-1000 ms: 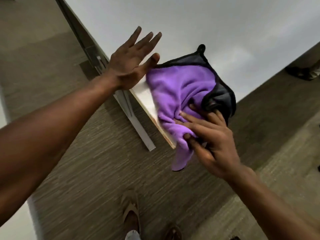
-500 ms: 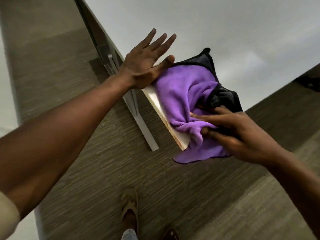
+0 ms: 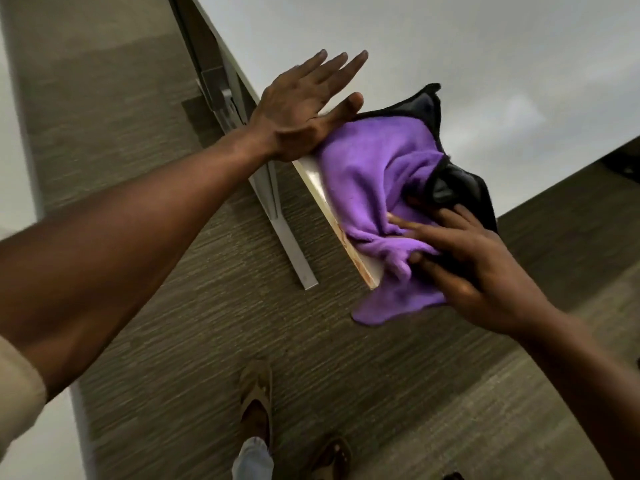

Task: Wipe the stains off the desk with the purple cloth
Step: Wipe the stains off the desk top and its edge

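Your purple cloth [image 3: 377, 174] lies bunched over the near corner of the white bench [image 3: 450, 46], right of the frame's centre, with 1 flap hanging off the edge toward the lower middle. Its dark backing shows along the upper and right folds.

Your right hand [image 3: 474, 268] presses down on the cloth at the corner, fingers loosely bent and gathering folds, the thumb tucked against the purple pile. Your left hand [image 3: 304, 105] lies flat on the bench edge just left of the cloth, fingers straight and spread, holding nothing; its thumb touches the cloth's upper edge.

Judging by the deep folds and the drooping flap, the cloth is light, soft and limp, probably a plush microfibre. It will likely slide easily on the smooth top and bunch up rather than stay flat. Take it from above with a broad palm over the thickest bunch, so pressure spreads. Reddish marks show on the bench's edge band [image 3: 349, 251] by the hanging flap.
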The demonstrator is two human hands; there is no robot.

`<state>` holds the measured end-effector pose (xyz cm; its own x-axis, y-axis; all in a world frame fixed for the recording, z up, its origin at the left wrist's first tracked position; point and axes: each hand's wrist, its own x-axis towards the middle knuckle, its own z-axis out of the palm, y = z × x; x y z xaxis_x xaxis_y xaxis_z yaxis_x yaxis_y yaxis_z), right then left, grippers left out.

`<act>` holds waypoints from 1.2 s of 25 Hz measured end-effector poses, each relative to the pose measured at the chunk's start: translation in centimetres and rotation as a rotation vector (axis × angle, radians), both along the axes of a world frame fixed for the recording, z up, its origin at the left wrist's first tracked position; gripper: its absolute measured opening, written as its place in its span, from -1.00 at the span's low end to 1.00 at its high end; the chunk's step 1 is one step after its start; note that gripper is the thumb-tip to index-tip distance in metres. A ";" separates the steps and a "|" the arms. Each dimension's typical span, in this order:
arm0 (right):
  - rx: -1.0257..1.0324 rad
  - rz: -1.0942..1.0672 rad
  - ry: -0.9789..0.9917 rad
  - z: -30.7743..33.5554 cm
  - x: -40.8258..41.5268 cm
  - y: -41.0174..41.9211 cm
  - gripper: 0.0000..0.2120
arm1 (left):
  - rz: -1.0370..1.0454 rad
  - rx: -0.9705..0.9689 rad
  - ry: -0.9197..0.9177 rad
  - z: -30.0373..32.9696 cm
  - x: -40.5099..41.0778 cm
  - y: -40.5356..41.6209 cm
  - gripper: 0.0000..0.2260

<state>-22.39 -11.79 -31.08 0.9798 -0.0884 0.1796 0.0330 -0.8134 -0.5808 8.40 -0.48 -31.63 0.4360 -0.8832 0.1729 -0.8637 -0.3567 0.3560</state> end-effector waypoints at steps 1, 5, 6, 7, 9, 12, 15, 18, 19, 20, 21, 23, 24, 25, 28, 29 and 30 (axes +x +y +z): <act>0.019 -0.034 -0.037 -0.5 -1.2 -0.4 -0.62 | 0.006 -0.006 0.005 0.0 -0.1 -0.1 -0.30; 0.082 -0.308 -0.208 -3.3 -3.2 2.8 -0.67 | 0.013 -0.005 -0.015 -0.3 0.6 0.1 -0.32; 0.098 -0.337 -0.241 -3.9 -3.0 4.3 -0.68 | 0.010 0.005 -0.022 -0.3 0.6 0.0 -0.33; 0.100 -0.335 -0.260 -4.5 -2.7 5.8 -0.68 | 0.012 0.011 -0.025 -0.3 0.5 -0.1 -0.34; 0.057 -0.283 -0.259 -4.5 -2.1 7.2 -0.68 | 0.017 0.010 -0.027 -0.3 0.4 -0.1 -0.36; 0.067 -0.305 -0.132 -1.2 0.6 3.7 -0.65 | 0.022 0.011 -0.039 -0.2 0.5 0.1 -0.35; 0.140 -0.290 0.053 1.7 4.8 0.8 -0.70 | 0.034 0.011 -0.045 -0.1 0.2 0.0 -0.34; -0.048 -0.196 0.164 1.5 5.7 1.6 -0.58 | 0.031 0.027 -0.043 0.2 0.2 0.0 -0.34; -0.035 -0.127 0.174 1.6 5.1 1.8 -0.56 | 0.033 0.032 -0.044 0.2 0.2 0.1 -0.34; 0.005 -0.050 0.184 1.9 4.3 1.6 -0.57 | 0.034 0.035 -0.042 0.3 0.1 0.1 -0.34; 0.048 0.003 0.201 2.4 3.7 1.2 -0.59 | 0.037 0.034 -0.037 0.4 0.0 0.1 -0.35; 0.078 0.006 0.196 2.9 4.2 0.1 -0.65 | 0.038 0.036 -0.034 0.4 -0.1 0.0 -0.35; 0.052 -0.024 0.173 2.8 4.9 -0.1 -0.65 | 0.036 0.041 -0.040 0.4 -0.1 0.0 -0.36; 0.005 -0.052 0.158 2.4 5.6 0.3 -0.62 | 0.038 0.044 -0.043 0.5 0.0 0.1 -0.36; -0.038 -0.047 0.084 1.2 4.4 2.4 -0.53 | 0.043 0.052 -0.038 0.5 -0.1 0.2 -0.36; -0.012 -0.040 0.052 0.6 3.0 2.4 -0.54 | 0.040 0.056 -0.037 0.5 -0.2 0.1 -0.36; 0.016 -0.046 0.019 0.1 1.5 2.1 -0.56 | 0.040 0.058 -0.037 0.5 -0.3 0.2 -0.35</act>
